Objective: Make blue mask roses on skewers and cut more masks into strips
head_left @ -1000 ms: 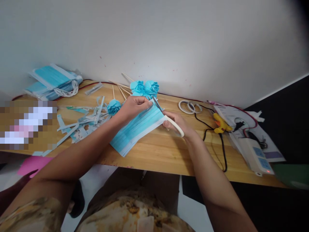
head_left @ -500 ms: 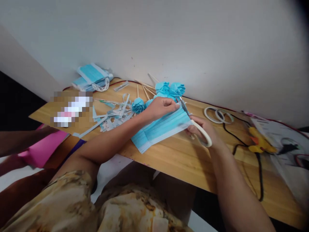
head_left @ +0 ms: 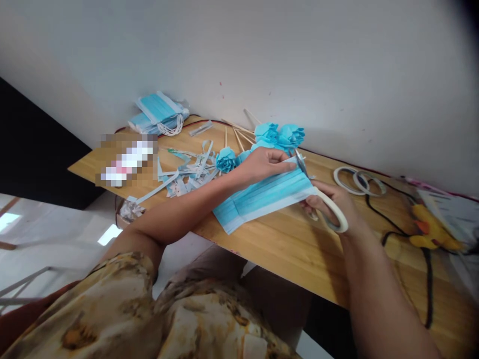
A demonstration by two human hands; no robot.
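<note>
A blue pleated face mask point(head_left: 269, 192) with white edges is stretched out above the wooden table. My left hand point(head_left: 267, 164) pinches its upper edge. White-handled scissors point(head_left: 334, 212) are in my right hand point(head_left: 325, 197), with the fingers through the handle loops. Their metal blades lie at the mask's right end, by my left fingertips. Just behind my left hand are several blue rose-like flowers point(head_left: 266, 132) on thin wooden sticks. Cut pale strips point(head_left: 190, 172) lie heaped to the left of my left hand.
Stacked face masks point(head_left: 159, 109) lie at the back left, near a pixelated bright object point(head_left: 127, 162). Rolls of white tape point(head_left: 350, 180) and a yellow glue gun point(head_left: 430, 229) with a black cord are on the right. A wall point(head_left: 299, 60) stands behind the table point(head_left: 284, 244).
The view has shifted left, so the table's contents sit further right. Another person's arm and a pink item at the left have gone from view. Both hands keep their hold.
</note>
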